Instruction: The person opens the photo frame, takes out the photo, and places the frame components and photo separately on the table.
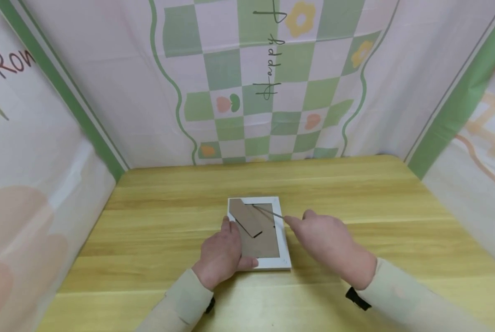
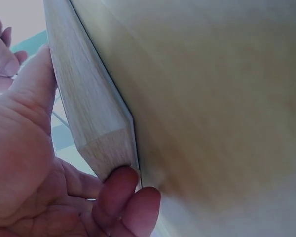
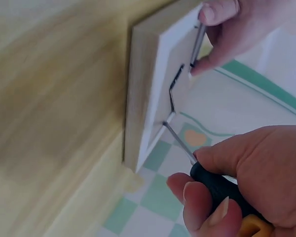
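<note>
A picture frame point(image 1: 283, 240) with a white rim lies with its back up on the table. Its brown backing board point(image 1: 266, 249) carries a slanted easel stand point(image 1: 246, 217). My left hand point(image 1: 220, 253) grips the frame at its left side and near-left corner, the thumb over the near rim. Pale wood grain shows on the frame's side in the left wrist view. My right hand point(image 1: 328, 242) holds a screwdriver point(image 3: 219, 187) with a dark green and orange handle. The tip of its thin metal shaft meets the backing board's far edge, by the rim.
The wood-grain table point(image 1: 168, 198) extends around the frame. Behind it hangs a printed curtain point(image 1: 256, 124) with green checks and flowers. White cloth panels point(image 1: 44, 184) stand at both sides. A black strap point(image 1: 357, 299) hangs below the right sleeve.
</note>
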Demonstrator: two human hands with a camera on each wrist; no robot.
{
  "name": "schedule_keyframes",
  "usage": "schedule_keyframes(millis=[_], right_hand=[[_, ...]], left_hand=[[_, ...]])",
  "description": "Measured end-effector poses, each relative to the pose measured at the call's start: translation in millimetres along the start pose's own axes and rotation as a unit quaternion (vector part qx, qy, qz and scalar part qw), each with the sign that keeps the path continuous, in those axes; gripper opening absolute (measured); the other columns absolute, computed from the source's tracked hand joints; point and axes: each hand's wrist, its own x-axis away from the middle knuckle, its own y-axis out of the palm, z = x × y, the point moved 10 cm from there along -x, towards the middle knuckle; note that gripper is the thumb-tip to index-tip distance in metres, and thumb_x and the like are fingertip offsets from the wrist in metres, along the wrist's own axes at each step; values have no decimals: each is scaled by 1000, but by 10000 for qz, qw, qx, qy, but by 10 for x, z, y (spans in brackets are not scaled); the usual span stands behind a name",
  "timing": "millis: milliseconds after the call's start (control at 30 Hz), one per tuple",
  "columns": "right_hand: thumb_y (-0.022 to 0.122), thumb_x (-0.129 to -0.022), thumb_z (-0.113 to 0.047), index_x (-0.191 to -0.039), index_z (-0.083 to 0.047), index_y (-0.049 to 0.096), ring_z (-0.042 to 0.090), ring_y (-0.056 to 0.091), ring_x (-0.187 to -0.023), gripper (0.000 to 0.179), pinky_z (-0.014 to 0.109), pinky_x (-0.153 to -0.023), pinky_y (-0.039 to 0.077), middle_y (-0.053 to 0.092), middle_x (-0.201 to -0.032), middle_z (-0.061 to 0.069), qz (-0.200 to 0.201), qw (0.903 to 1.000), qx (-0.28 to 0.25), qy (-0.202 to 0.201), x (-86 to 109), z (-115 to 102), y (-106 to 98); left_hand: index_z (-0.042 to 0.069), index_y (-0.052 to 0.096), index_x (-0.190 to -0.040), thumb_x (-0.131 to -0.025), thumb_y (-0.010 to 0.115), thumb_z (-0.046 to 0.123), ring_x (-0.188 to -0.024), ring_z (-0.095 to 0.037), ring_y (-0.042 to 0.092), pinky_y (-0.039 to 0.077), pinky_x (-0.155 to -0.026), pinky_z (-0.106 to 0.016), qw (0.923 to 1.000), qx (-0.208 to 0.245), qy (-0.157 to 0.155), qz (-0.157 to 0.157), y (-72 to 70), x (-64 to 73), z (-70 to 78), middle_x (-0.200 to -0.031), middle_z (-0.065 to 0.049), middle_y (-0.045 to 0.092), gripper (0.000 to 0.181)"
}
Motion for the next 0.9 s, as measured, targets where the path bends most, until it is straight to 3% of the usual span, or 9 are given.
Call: schedule_keyframes(millis=[133, 233, 400, 533, 600, 700, 833, 900], right_hand=[[69, -82, 10, -115, -13, 71, 9, 32, -45, 40, 25, -33, 31, 37, -60, 0, 239, 9997, 53, -60, -6, -61, -58], [69, -86, 7, -112, -14, 73, 10, 34, -46, 34, 27, -32, 33, 36, -58, 1, 110, 9999, 112, 47, -59, -43, -98], [66, -96, -1, -120, -24, 75, 10, 32, -47, 35, 29, -34, 34, 36, -54, -1, -900, 9952, -29, 375, -204, 109, -61], [61, -103, -10, -128, -27, 73, 10, 38, -51, 32, 30, -39, 37, 44, -56, -3, -1888, 9789, -594, 503, -349, 239, 16], [57, -106, -15, -128, -30, 73, 12, 47, -57, 31, 32, -43, 42, 54, -62, -2, -2220, 9704, -788, 528, -431, 302, 25], [55, -107, -22, -129, -34, 74, 16, 67, -77, 31, 36, -53, 50, 76, -91, 0, -2469, 9636, -906, 476, -558, 387, -5], [59, -106, -26, -123, -35, 78, 25, 72, -112, 26, 47, -72, 60, 75, -129, -3, -2497, 9628, -1006, 243, -724, 456, -76], [61, -105, -25, -120, -32, 78, 26, 70, -118, 25, 50, -82, 60, 74, -130, -3, -2580, 9597, -1107, 100, -794, 474, -83]], left_hand=[[-14, 42, -151, -75, 81, 71, -59, -18, 55, 44, -43, -29, 10000, 48, 37, -7, -6, 5, 3, -160, -34, 36, 120], [-15, 41, -150, -75, 82, 69, -61, -18, 55, 45, -45, -29, 9999, 112, 53, 8, -13, 4, 0, -160, -35, 36, 120], [-15, 41, -150, -76, 82, 69, -63, -19, 57, 47, -46, -30, 9999, 111, 66, -2, -12, 1, 5, -160, -35, 36, 120], [-15, 41, -150, -77, 81, 70, -62, -19, 57, 47, -46, -30, 10000, 67, 44, -22, -4, -8, -5, -160, -34, 37, 119], [-15, 42, -150, -76, 81, 70, -61, -18, 57, 46, -45, -30, 10000, 65, 26, -19, -6, -10, -9, -159, -34, 37, 119], [-14, 42, -150, -76, 81, 71, -61, -19, 57, 47, -45, -31, 10000, 64, 2, -28, 0, -12, -11, -160, -34, 37, 120], [-14, 43, -150, -74, 81, 73, -61, -19, 58, 48, -45, -32, 10000, 0, 16, 41, 0, -16, -7, -159, -33, 38, 121], [-14, 44, -149, -74, 81, 73, -61, -19, 59, 48, -45, -32, 9999, -43, 34, 106, -5, -20, -9, -158, -33, 40, 121]])
